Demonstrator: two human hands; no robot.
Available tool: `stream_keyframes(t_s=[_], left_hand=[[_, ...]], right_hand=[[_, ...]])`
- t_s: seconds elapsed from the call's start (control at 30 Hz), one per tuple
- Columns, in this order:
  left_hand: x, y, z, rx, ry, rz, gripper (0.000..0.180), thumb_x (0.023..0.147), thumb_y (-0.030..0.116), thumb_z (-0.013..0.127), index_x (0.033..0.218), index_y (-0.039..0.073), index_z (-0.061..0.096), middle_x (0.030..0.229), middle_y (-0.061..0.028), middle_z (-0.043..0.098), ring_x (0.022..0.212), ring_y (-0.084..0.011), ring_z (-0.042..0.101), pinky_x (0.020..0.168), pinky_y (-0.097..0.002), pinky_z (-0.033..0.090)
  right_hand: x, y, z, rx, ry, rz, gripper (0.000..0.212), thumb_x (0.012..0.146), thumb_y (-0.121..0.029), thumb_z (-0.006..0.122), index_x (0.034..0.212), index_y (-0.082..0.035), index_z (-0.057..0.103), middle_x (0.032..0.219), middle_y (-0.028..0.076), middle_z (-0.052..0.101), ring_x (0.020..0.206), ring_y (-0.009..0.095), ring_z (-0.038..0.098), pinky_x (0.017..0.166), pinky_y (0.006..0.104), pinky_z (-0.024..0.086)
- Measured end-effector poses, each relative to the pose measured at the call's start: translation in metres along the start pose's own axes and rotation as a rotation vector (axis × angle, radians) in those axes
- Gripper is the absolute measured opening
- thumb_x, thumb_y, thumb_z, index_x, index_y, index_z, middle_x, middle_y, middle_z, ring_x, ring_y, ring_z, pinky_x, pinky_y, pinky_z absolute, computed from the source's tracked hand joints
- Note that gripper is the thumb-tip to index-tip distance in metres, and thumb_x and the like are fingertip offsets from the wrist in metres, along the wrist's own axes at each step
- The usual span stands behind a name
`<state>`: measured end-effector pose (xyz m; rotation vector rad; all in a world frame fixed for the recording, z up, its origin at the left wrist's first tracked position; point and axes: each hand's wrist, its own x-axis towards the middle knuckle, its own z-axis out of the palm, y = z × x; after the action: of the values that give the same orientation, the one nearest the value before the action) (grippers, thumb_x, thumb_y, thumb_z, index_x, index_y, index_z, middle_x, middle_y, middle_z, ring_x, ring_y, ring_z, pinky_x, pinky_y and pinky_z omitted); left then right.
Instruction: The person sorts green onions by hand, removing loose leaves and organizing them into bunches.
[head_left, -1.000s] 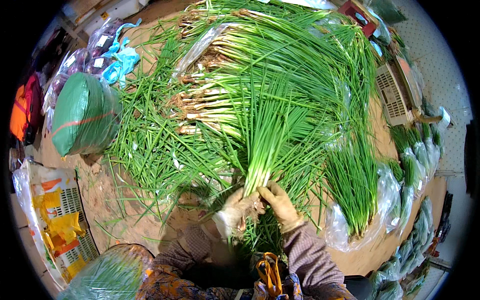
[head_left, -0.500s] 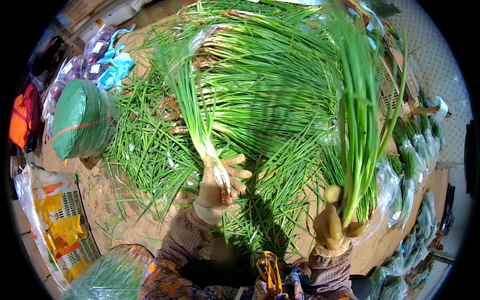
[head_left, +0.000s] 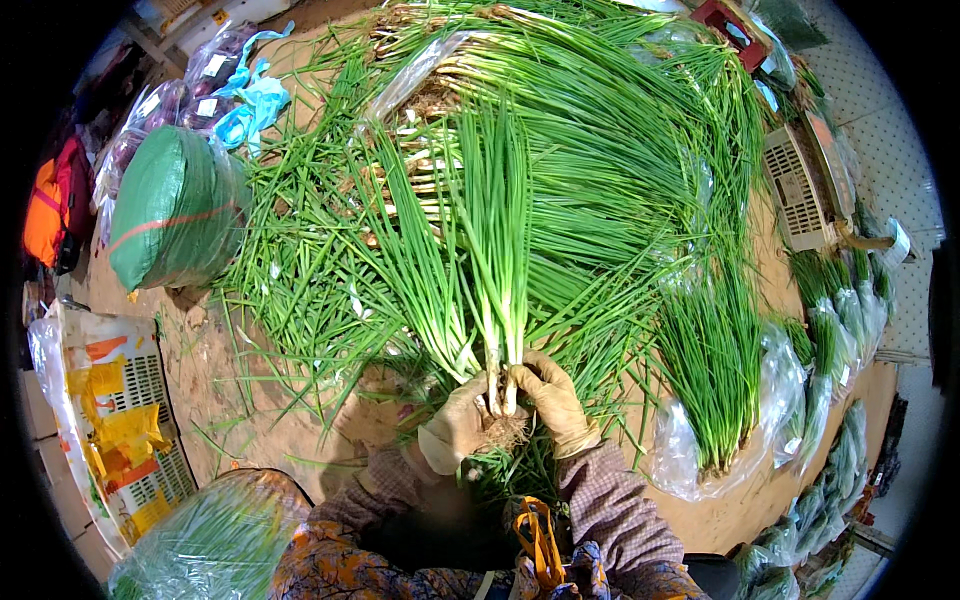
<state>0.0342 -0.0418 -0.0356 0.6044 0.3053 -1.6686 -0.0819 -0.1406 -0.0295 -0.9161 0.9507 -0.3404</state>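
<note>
My left hand (head_left: 455, 428), in a pale work glove, is closed around the lower ends of a slim bunch of spring onions (head_left: 425, 285) that fans up and to the left. Beside it, my gloved right hand (head_left: 560, 408) pinches the white stems of another few spring onions (head_left: 497, 235), held upright. Brown roots (head_left: 507, 432) hang between both hands. Beyond them lies a big heap of spring onions (head_left: 600, 170), root ends to the left. To the right, a trimmed bunch (head_left: 710, 370) rests on a clear plastic bag (head_left: 680, 455).
Loose green leaves (head_left: 300, 270) litter the brown surface at left. A green wrapped bundle (head_left: 178, 215) stands there, with a printed crate (head_left: 125, 420) nearer me. Bagged spring onions (head_left: 830, 325) line the right side, near a beige crate (head_left: 795, 185).
My right hand has come from the far right to the middle, meeting my left hand at the stems. The raised bunch at right is gone from there; a bunch lies visible on the bag.
</note>
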Motion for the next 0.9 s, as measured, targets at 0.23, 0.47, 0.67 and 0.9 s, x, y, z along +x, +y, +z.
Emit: stream_keyframes(t_s=[0.23, 0.47, 0.67, 0.9], left_hand=[[0.001, 0.007, -0.011, 0.089, -0.103, 0.003, 0.044, 0.093, 0.035, 0.037, 0.127, 0.006, 0.039, 0.118, -0.0078, 0.051, 0.093, -0.0199, 0.058, 0.079, -0.0330, 0.050], [0.003, 0.000, -0.001, 0.187, 0.041, -0.077, 0.051, 0.092, 0.046, 0.033, 0.123, 0.007, 0.044, 0.095, -0.0114, 0.062, 0.082, -0.0224, 0.062, 0.061, -0.0309, 0.052], [-0.003, 0.001, -0.006, 0.172, 0.005, -0.087, 0.031, 0.091, 0.031, 0.046, 0.110, 0.007, 0.051, 0.095, -0.0114, 0.063, 0.076, -0.0195, 0.063, 0.053, -0.0315, 0.054], [-0.004, -0.003, 0.005, 0.181, 0.165, -0.044, 0.021, 0.089, 0.021, 0.052, 0.104, 0.007, 0.054, 0.087, -0.0076, 0.063, 0.072, -0.0154, 0.063, 0.052, -0.0248, 0.051]], right_hand=[[0.019, -0.012, -0.022, -0.695, 0.250, -0.157, 0.022, 0.076, -0.017, 0.069, 0.074, 0.002, 0.056, 0.072, 0.007, 0.057, 0.063, 0.016, 0.053, 0.057, 0.0285, 0.045], [0.059, -0.048, 0.011, -0.796, 0.121, -0.030, 0.022, 0.080, -0.023, 0.060, 0.086, -0.002, 0.056, 0.083, 0.015, 0.060, 0.074, 0.027, 0.060, 0.067, 0.0351, 0.047], [0.038, -0.041, 0.019, -0.977, 0.165, -0.612, 0.014, 0.079, -0.014, 0.060, 0.085, -0.002, 0.056, 0.080, 0.016, 0.055, 0.074, 0.032, 0.055, 0.065, 0.0368, 0.045], [0.034, -0.040, 0.006, -0.868, -0.001, -0.406, 0.012, 0.081, -0.009, 0.061, 0.086, -0.001, 0.054, 0.068, 0.006, 0.055, 0.060, 0.017, 0.052, 0.055, 0.0282, 0.045]])
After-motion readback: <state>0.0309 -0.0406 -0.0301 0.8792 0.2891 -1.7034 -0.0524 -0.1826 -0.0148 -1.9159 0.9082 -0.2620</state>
